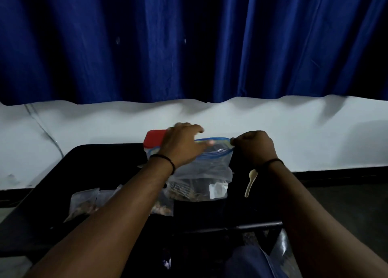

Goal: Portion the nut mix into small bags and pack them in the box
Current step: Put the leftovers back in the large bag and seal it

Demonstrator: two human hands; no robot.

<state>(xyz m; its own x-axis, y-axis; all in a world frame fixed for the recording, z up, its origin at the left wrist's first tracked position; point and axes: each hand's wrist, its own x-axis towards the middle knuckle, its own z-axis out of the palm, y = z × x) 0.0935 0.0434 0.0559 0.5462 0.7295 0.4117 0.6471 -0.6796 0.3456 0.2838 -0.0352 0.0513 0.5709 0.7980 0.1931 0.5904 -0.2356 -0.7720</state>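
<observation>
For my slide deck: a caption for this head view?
Both hands hold the big zip bag of nut mix open by its blue-edged top.

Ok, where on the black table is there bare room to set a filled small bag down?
Bare black table lies left of the big zip bag, behind the small bags. A narrower bare strip sits near the spoon. It is crowded at the middle, where both hands work the big bag's top by the red lid.
</observation>
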